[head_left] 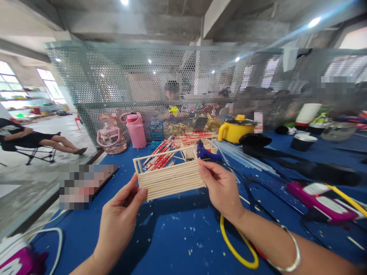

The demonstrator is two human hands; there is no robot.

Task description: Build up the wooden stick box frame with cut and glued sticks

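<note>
The left hand [122, 215] at eight o'clock and right hand [223, 187] at three, fingers [139, 196] pinching its ends, hold a tilted, pale stick frame [171, 178], slatted below, open above.

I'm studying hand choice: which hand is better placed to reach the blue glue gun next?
Probably the right hand: it appears nearer the blue glue gun than the left hand does. Both hold the stick frame, so the right would first need freeing.
</note>
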